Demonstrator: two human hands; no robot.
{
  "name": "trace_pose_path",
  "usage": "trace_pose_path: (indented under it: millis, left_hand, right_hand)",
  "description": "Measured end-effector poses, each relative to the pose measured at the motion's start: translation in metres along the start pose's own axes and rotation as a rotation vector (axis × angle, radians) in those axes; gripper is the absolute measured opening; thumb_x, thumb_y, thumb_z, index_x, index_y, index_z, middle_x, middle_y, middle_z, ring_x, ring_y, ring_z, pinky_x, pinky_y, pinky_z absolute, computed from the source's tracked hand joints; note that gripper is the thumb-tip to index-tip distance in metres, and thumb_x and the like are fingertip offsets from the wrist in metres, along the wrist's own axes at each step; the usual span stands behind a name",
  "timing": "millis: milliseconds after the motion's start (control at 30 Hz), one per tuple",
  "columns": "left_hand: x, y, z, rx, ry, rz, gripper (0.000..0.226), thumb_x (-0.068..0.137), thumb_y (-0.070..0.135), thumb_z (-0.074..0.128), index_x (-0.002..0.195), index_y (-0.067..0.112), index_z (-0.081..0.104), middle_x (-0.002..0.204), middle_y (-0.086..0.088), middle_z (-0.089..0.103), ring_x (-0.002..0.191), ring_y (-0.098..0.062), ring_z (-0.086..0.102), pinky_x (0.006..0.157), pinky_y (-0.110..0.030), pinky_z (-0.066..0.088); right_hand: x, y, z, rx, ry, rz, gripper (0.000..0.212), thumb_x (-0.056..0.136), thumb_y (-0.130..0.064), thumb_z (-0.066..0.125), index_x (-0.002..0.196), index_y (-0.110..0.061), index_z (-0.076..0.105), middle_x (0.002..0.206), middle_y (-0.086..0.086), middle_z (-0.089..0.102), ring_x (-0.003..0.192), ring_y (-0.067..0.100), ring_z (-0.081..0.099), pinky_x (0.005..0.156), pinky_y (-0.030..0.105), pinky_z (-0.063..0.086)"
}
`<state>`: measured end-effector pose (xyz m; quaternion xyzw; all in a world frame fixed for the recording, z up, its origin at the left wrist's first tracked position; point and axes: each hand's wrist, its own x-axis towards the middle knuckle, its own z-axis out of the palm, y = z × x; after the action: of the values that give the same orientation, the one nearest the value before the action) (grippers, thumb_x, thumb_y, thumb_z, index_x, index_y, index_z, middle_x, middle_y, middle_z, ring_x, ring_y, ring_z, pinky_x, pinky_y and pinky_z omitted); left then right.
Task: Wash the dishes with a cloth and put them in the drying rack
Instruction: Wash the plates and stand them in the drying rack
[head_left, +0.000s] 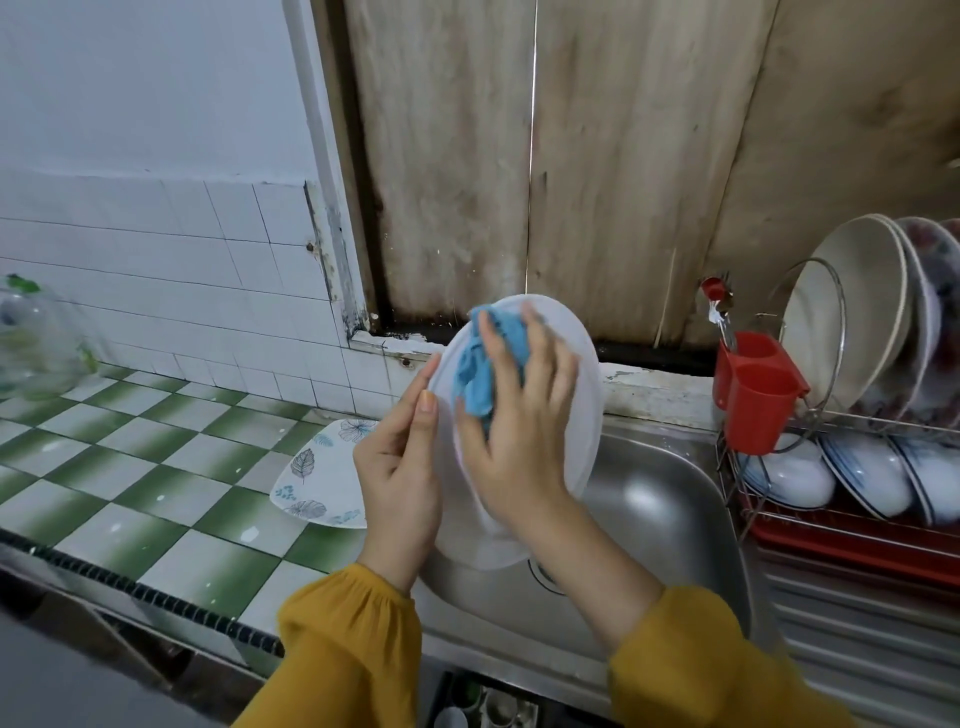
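A white oval plate is held tilted on edge above the steel sink. My left hand grips its left rim, thumb on the front face. My right hand presses a blue cloth flat against the plate's face, fingers spread over the cloth. The drying rack stands at the right on a red tray, with large plates upright in it and bowls leaning below.
A leaf-patterned plate lies on the green-and-white tiled counter left of the sink. A red cutlery holder with utensils hangs on the rack's left side. A clear glass jar stands at the far left. Wooden boards rise behind the sink.
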<state>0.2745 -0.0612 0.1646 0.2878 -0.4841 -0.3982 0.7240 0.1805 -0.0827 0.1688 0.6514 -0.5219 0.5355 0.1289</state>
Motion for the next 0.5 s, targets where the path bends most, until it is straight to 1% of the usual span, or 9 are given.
trace_pose_path:
  millis: [67, 100, 167, 200, 267, 333, 433, 467, 500]
  left_hand:
    - [0.005, 0.003, -0.001, -0.062, 0.022, -0.037, 0.025, 0.094, 0.018, 0.057, 0.116, 0.021, 0.069, 0.122, 0.000, 0.068, 0.122, -0.022, 0.059, 0.101, -0.035, 0.049]
    - [0.008, 0.006, -0.003, -0.098, 0.045, -0.050, 0.025, 0.094, 0.018, 0.056, 0.116, 0.018, 0.068, 0.121, 0.001, 0.069, 0.120, -0.020, 0.060, 0.097, -0.032, 0.051]
    - [0.015, 0.012, -0.007, -0.128, 0.107, -0.039, 0.025, 0.097, 0.014, 0.050, 0.115, 0.018, 0.066, 0.117, 0.008, 0.070, 0.114, -0.011, 0.063, 0.090, -0.022, 0.052]
    - [0.018, 0.016, -0.010, -0.121, 0.136, -0.030, 0.025, 0.098, 0.012, 0.048, 0.115, 0.020, 0.065, 0.113, 0.013, 0.071, 0.111, -0.007, 0.063, 0.088, -0.018, 0.051]
    - [0.023, 0.021, -0.016, -0.131, 0.167, -0.030, 0.025, 0.099, 0.012, 0.048, 0.114, 0.022, 0.065, 0.112, 0.016, 0.070, 0.108, -0.004, 0.064, 0.086, -0.017, 0.051]
    - [0.025, 0.022, -0.021, -0.151, 0.184, -0.064, 0.025, 0.100, 0.014, 0.047, 0.116, 0.023, 0.065, 0.120, 0.010, 0.068, 0.112, -0.011, 0.063, 0.089, -0.022, 0.054]
    - [0.025, 0.023, -0.027, -0.136, 0.134, -0.084, 0.024, 0.098, 0.021, 0.053, 0.109, 0.030, 0.073, 0.128, 0.002, 0.065, 0.116, -0.018, 0.062, 0.091, -0.027, 0.054]
    - [0.024, 0.024, -0.028, -0.111, 0.098, -0.081, 0.023, 0.095, 0.024, 0.057, 0.105, 0.034, 0.075, 0.129, 0.002, 0.065, 0.119, -0.019, 0.060, 0.094, -0.029, 0.053]
    - [0.023, 0.026, -0.029, -0.074, 0.063, -0.071, 0.023, 0.093, 0.026, 0.058, 0.103, 0.038, 0.075, 0.128, 0.005, 0.065, 0.121, -0.019, 0.059, 0.097, -0.030, 0.052]
  right_hand:
    - [-0.027, -0.003, 0.005, -0.082, -0.051, -0.164, 0.063, 0.088, -0.043, 0.043, 0.147, -0.022, 0.039, 0.155, 0.015, 0.027, 0.139, 0.039, 0.026, 0.112, 0.064, 0.018]
    - [-0.041, 0.000, 0.009, -0.126, -0.069, -0.234, 0.064, 0.089, -0.047, 0.044, 0.148, -0.023, 0.035, 0.156, 0.014, 0.024, 0.140, 0.038, 0.024, 0.114, 0.063, 0.016]
    - [-0.067, 0.019, 0.018, -0.195, -0.083, -0.352, 0.063, 0.094, -0.050, 0.043, 0.150, -0.027, 0.028, 0.157, 0.010, 0.018, 0.141, 0.036, 0.021, 0.113, 0.063, 0.018]
    - [-0.077, 0.032, 0.022, -0.198, -0.081, -0.370, 0.060, 0.097, -0.051, 0.038, 0.151, -0.029, 0.025, 0.159, 0.007, 0.014, 0.142, 0.035, 0.020, 0.111, 0.064, 0.020]
    - [-0.088, 0.058, 0.027, -0.126, -0.057, -0.304, 0.059, 0.099, -0.051, 0.031, 0.154, -0.033, 0.016, 0.163, 0.000, 0.005, 0.144, 0.033, 0.015, 0.112, 0.062, 0.019]
    - [-0.090, 0.079, 0.027, 0.011, -0.016, -0.156, 0.059, 0.100, -0.052, 0.030, 0.155, -0.035, 0.013, 0.163, -0.002, 0.003, 0.145, 0.033, 0.013, 0.118, 0.055, 0.015]
    - [-0.070, 0.093, 0.020, 0.172, 0.010, 0.100, 0.057, 0.101, -0.054, 0.027, 0.154, -0.034, 0.017, 0.161, 0.001, 0.013, 0.146, 0.029, 0.010, 0.121, 0.034, 0.006]
    - [-0.060, 0.095, 0.017, 0.205, 0.024, 0.187, 0.057, 0.101, -0.053, 0.027, 0.154, -0.032, 0.021, 0.161, 0.001, 0.015, 0.147, 0.026, 0.008, 0.121, 0.029, 0.004]
    - [-0.049, 0.096, 0.015, 0.233, 0.035, 0.268, 0.057, 0.100, -0.052, 0.029, 0.152, -0.029, 0.025, 0.160, 0.001, 0.017, 0.146, 0.023, 0.007, 0.120, 0.029, 0.004]
